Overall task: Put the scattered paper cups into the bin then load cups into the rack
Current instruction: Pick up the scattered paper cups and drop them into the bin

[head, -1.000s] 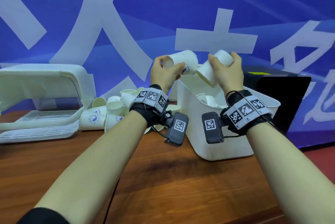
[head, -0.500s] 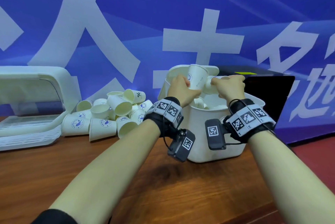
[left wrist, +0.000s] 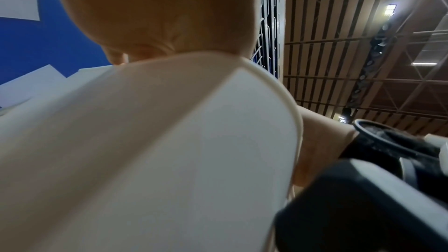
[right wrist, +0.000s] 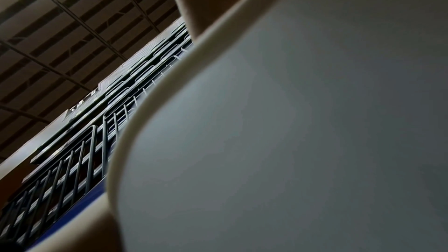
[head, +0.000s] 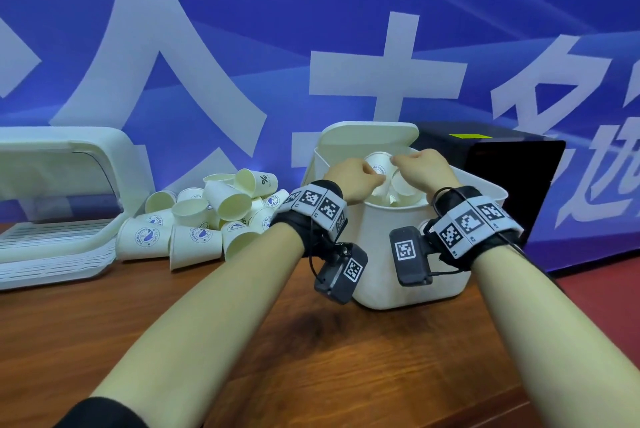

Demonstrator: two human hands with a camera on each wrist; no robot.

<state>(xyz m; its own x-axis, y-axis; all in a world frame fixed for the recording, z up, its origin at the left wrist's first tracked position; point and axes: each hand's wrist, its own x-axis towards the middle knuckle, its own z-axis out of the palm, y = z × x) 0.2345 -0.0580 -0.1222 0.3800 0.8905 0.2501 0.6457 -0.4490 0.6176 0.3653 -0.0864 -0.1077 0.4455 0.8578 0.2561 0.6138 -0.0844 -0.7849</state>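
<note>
Both hands are lowered into the top of the white bin [head: 398, 254], which has several paper cups inside. My left hand [head: 353, 178] grips a white paper cup with a blue logo [head: 376, 165] just above the bin's opening. My right hand [head: 420, 167] has its fingers curled over a second paper cup [head: 403, 187], whose mouth faces me. A pile of several scattered paper cups [head: 207, 219] lies on the table left of the bin. Each wrist view shows only the bin wall [left wrist: 169, 150] [right wrist: 315, 122] close up and part of a palm; fingers and cups are hidden there.
The white rack [head: 69, 164] with its slatted tray [head: 52, 254] stands at the far left of the wooden table [head: 311, 358]. The bin's lid [head: 367, 136] stands up behind it. A black box [head: 512, 167] sits right of the bin, against a blue banner.
Both hands have come down from above the bin to its opening, carrying their cups. The head view has shifted right, so the cup pile shows more fully.
</note>
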